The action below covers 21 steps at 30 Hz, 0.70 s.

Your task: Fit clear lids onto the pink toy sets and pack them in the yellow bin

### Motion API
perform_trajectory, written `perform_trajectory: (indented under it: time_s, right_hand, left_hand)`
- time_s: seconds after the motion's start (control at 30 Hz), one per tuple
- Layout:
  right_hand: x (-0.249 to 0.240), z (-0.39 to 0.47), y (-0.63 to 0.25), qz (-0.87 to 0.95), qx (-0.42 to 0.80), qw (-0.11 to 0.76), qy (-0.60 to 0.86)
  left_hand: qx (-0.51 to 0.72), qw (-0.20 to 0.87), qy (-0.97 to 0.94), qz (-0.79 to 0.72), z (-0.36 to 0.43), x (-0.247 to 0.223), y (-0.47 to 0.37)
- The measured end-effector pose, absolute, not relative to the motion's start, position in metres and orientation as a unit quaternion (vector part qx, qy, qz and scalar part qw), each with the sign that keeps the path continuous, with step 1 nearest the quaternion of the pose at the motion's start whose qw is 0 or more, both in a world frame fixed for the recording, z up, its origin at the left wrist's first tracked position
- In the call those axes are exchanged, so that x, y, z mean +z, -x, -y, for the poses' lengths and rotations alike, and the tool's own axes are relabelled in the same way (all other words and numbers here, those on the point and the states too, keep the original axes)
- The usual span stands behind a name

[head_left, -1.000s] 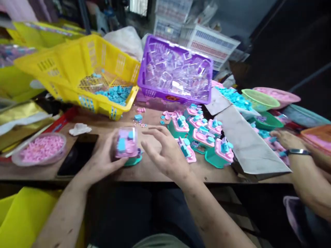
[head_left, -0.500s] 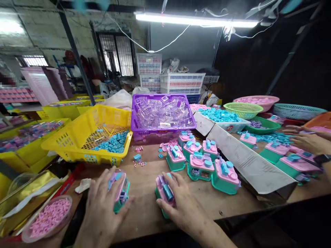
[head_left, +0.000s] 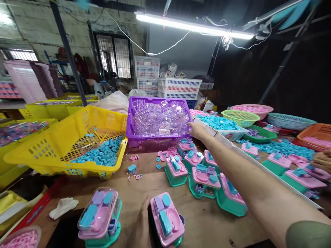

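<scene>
My right arm stretches across the table, and my right hand [head_left: 194,129] is at the right front corner of the purple basket [head_left: 157,136]. Its fingers are mostly hidden among the clear plastic covers [head_left: 161,119]. My left hand [head_left: 142,220], seen edge-on, grips the left side of a pink and green toy kitchen [head_left: 169,220] that has no clear cover over its blue and purple parts. To its left stands a second toy kitchen [head_left: 99,217] with a clear cover on top. Several uncovered toy kitchens [head_left: 176,170] stand beneath and beside my right forearm.
A yellow basket [head_left: 64,165] of blue pieces stands at left. Small loose blue and pink parts [head_left: 133,168] lie mid-table. A white cardboard divider [head_left: 232,148] runs along the right; beyond it are more toy kitchens, colored baskets and part of another person's hand [head_left: 322,160].
My right hand has left the toy kitchen and reached forward to the purple basket. My left hand has moved from the covered toy kitchen to the uncovered one.
</scene>
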State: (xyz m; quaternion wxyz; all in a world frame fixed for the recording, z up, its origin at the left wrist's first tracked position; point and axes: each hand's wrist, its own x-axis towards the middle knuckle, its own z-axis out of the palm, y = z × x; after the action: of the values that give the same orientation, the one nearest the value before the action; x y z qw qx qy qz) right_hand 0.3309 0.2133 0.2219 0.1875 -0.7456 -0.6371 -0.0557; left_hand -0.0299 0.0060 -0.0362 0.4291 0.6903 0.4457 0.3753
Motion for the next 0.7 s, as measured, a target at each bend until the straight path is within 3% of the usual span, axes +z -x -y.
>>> perform_trajectory:
  time_s: [0.3,0.7]
  right_hand:
    - [0.213,-0.242,-0.353,0.679,-0.109,0.212,0.695]
    - [0.185,-0.188,-0.338,0.739,-0.074,0.199,0.639]
  left_hand:
    - [0.328,0.442,-0.721,-0.421,0.000,-0.048,0.041]
    - [0.380,0.442,-0.715,-0.386,0.003,-0.048,0.043]
